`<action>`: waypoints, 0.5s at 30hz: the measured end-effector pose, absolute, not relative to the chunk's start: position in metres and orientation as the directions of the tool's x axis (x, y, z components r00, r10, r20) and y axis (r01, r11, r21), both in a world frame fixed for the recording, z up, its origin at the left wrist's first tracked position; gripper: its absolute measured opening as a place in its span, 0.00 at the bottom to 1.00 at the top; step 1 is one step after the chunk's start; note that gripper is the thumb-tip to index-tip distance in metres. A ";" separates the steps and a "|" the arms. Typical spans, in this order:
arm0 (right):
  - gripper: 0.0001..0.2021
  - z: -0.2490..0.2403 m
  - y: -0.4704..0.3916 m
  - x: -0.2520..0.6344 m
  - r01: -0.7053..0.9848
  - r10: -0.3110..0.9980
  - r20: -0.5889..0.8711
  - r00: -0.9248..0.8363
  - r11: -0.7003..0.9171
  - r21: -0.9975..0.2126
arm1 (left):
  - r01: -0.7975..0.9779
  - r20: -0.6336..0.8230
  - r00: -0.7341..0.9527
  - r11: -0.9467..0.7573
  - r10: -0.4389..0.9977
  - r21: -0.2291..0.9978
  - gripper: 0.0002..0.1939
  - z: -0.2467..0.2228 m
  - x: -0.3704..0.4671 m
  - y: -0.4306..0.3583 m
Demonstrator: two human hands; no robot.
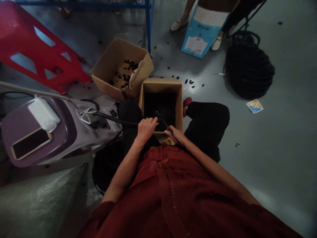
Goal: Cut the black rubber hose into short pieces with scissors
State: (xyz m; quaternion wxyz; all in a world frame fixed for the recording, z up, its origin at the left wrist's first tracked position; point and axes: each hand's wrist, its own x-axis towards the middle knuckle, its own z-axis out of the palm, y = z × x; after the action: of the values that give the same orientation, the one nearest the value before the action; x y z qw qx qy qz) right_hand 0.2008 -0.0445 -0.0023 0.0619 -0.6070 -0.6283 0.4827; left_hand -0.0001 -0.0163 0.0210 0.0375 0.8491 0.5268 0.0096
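Observation:
A black cord (116, 119) runs in from the left, and my left hand (147, 127) is closed round its end above the near left edge of a cardboard box (178, 99). My right hand (176, 135) grips dark scissors (175, 135), whose tip points up and left over the box. Many small black pieces (159, 102) fill the bottom of this box, which stands between my knees. The scissor tip and the fingers of my left hand are close together but apart.
Another open box (104, 67) with black scraps stands behind to the left. A purple stool (66, 115) bears a phone (31, 143) and a white device (44, 114). A red stool (42, 43) lies beyond. At right are a black cord coil (249, 67) and a person's feet beside a blue box (205, 31).

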 end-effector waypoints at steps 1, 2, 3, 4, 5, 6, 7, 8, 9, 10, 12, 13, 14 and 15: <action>0.15 -0.002 -0.043 0.201 0.700 0.822 -0.506 -0.261 -0.199 -0.686 | 0.894 -0.023 0.444 -0.441 0.896 0.075 0.18 0.021 0.000 -0.017; 0.15 -0.001 -0.043 0.200 0.698 0.824 -0.500 -0.265 -0.194 -0.690 | 0.895 -0.025 0.443 -0.440 0.896 0.076 0.18 0.021 0.000 -0.017; 0.14 -0.001 -0.042 0.200 0.696 0.828 -0.493 -0.268 -0.188 -0.694 | 0.896 -0.026 0.441 -0.438 0.897 0.076 0.18 0.021 0.000 -0.017; 0.14 0.000 -0.042 0.200 0.694 0.832 -0.486 -0.268 -0.183 -0.697 | 0.897 -0.027 0.439 -0.436 0.898 0.077 0.18 0.021 0.000 -0.017; 0.14 0.001 -0.042 0.200 0.693 0.834 -0.483 -0.267 -0.182 -0.698 | 0.897 -0.027 0.439 -0.435 0.898 0.079 0.18 0.021 0.001 -0.017; 0.14 0.001 -0.043 0.200 0.693 0.836 -0.482 -0.264 -0.183 -0.697 | 0.897 -0.027 0.437 -0.434 0.899 0.082 0.18 0.021 0.001 -0.018; 0.14 0.002 -0.043 0.200 0.694 0.838 -0.481 -0.260 -0.184 -0.696 | 0.897 -0.028 0.437 -0.434 0.899 0.086 0.18 0.020 0.001 -0.018; 0.14 0.002 -0.044 0.200 0.695 0.841 -0.477 -0.255 -0.183 -0.695 | 0.897 -0.031 0.436 -0.432 0.899 0.089 0.18 0.020 0.001 -0.018; 0.14 0.003 -0.045 0.200 0.698 0.845 -0.473 -0.249 -0.182 -0.693 | 0.898 -0.035 0.436 -0.432 0.899 0.090 0.18 0.020 0.001 -0.018; 0.14 0.003 -0.046 0.200 0.703 0.850 -0.469 -0.242 -0.179 -0.688 | 0.898 -0.040 0.436 -0.432 0.899 0.088 0.18 0.020 0.002 -0.018; 0.14 0.002 -0.048 0.200 0.719 0.855 -0.465 -0.229 -0.173 -0.673 | 0.899 -0.049 0.434 -0.430 0.900 0.081 0.18 0.020 0.002 -0.018; 0.14 0.002 -0.048 0.200 0.727 0.856 -0.465 -0.226 -0.169 -0.666 | 0.901 -0.051 0.432 -0.427 0.901 0.077 0.18 0.020 0.002 -0.018; 0.14 0.001 -0.049 0.200 0.734 0.856 -0.466 -0.223 -0.166 -0.658 | 0.902 -0.051 0.429 -0.425 0.902 0.073 0.18 0.019 0.002 -0.018; 0.14 0.001 -0.049 0.200 0.740 0.856 -0.466 -0.222 -0.163 -0.653 | 0.903 -0.050 0.428 -0.424 0.903 0.069 0.18 0.019 0.002 -0.017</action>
State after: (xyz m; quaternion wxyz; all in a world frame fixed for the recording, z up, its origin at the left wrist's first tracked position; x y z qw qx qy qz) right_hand 0.1996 -0.0492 0.0008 0.0656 -0.6202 -0.6435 0.4438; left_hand 0.0020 -0.0175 0.0193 0.0427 0.8438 0.5350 -0.0026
